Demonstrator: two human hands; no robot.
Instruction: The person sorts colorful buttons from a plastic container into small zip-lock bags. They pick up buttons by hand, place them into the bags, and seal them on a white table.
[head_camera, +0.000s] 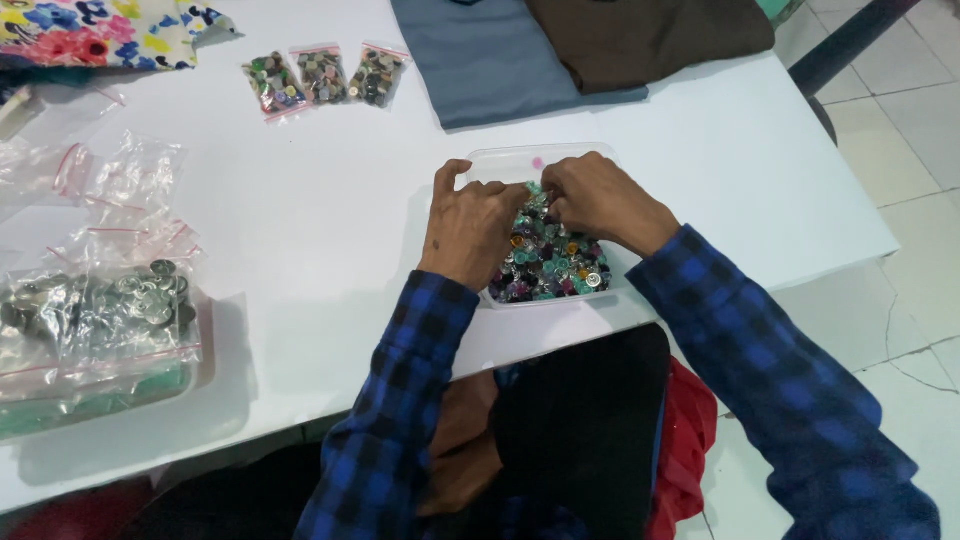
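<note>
I see a clear plastic tray (500, 158) heaped with small round buttons (548, 262) in teal, silver, purple and orange, directly under both hands. My left hand (468, 225) has its fingers curled into the heap; my right hand (600, 200) pinches at the buttons, though what it grips I cannot tell. Beyond the left hand, three small filled zip bags (325, 78) lie on the white table (300, 210).
</note>
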